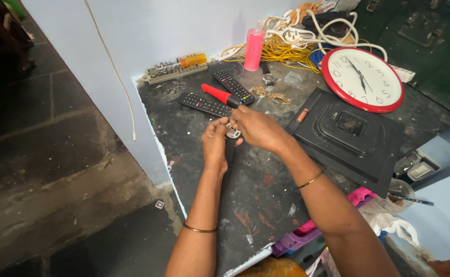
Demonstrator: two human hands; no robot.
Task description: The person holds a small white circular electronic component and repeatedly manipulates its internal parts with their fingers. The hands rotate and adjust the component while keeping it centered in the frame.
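Observation:
My left hand and my right hand meet over the dark worktop and together pinch a small round silvery part, likely a wristwatch body, with a dark strap hanging down between them. My right hand also grips a screwdriver with a red and black handle, which points away to the upper left. Both fingertips hide most of the small part.
Two black remote controls lie just beyond the hands. Further back are a bit set, a pink bottle, tangled cables, a wristwatch, a red-rimmed wall clock and a black clock back panel.

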